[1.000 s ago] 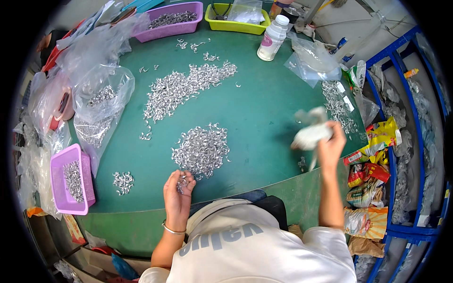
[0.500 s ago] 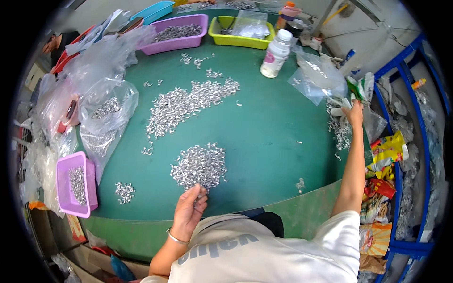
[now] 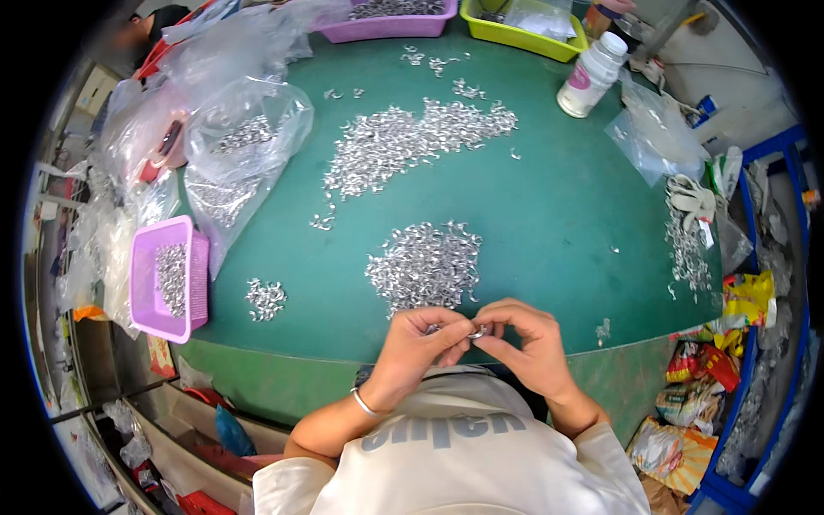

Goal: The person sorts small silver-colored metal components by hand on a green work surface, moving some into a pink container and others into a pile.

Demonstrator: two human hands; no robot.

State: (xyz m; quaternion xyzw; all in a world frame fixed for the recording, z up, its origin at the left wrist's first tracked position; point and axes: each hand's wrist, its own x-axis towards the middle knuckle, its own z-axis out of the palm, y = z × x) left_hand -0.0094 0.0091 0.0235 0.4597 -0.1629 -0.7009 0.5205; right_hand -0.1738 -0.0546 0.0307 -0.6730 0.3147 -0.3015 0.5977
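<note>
My left hand [image 3: 429, 343] and my right hand [image 3: 528, 348] meet at the table's near edge, just in front of a round pile of small curved silver metal pieces [image 3: 425, 264]. Between their fingertips is one such curved metal piece [image 3: 478, 331]. Both hands are closed in a pinch at it. More bits of metal show among the left fingers. Farther off lies a wide, long heap of the same pieces [image 3: 403, 146]. A small cluster [image 3: 266, 299] rests to the left of the round pile.
At left stand a purple basket [image 3: 199, 287] with metal pieces and a clear bag [image 3: 287, 129] holding more. Purple and yellow-green trays [image 3: 524, 41] line the far edge, near a white bottle [image 3: 592, 75]. White gloves [image 3: 691, 199] and scattered pieces lie at right, by blue shelving [image 3: 777, 146].
My right hand has come back from the gloves at the right edge to meet my left hand. My left hand has drawn back slightly from the round pile. The view has shifted.
</note>
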